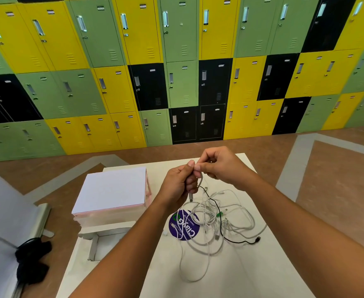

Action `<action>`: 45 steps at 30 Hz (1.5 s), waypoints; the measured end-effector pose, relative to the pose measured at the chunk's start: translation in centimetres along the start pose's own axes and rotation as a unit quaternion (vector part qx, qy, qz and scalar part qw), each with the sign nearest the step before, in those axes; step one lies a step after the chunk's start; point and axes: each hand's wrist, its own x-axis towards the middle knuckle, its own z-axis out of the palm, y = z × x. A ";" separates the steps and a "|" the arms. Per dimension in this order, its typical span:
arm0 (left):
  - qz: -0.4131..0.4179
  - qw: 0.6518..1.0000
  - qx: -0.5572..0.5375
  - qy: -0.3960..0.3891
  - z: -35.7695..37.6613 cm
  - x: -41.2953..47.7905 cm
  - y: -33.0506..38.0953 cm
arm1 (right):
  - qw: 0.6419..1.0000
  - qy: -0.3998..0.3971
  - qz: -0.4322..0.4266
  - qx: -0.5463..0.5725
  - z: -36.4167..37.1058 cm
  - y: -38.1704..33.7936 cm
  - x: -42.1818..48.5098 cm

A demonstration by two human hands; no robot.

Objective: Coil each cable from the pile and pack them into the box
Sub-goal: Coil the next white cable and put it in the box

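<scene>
A tangled pile of white cables [224,220] lies on the white table [252,276], with one thin black cable [239,241] running through it. Both hands are raised above the pile's far edge. My left hand [178,187] grips a white cable [201,182] whose USB plug hangs below the fist. My right hand [219,164] pinches the same cable just above, fingertips touching those of the left. A white box [112,190] with pink edges, its lid shut, sits to the left of the hands.
A round purple sticker [186,227] lies on the table under the pile's left side. An open cardboard flap or tray [103,241] sits in front of the box. Black fabric [30,263] lies on the floor at left. Coloured lockers [176,72] line the far wall.
</scene>
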 end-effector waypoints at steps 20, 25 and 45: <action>-0.028 0.998 -0.036 0.044 0.2 -0.6 -0.6 | 0.998 -0.015 0.039 0.053 0.9 0.8 0.0; -0.061 0.998 -0.028 0.020 -0.4 -0.7 0.0 | 0.995 -0.039 0.047 0.083 0.8 0.9 -0.3; -0.081 0.973 -0.212 0.039 -0.5 0.8 1.0 | 0.999 -0.017 0.040 0.008 3.5 4.3 -1.0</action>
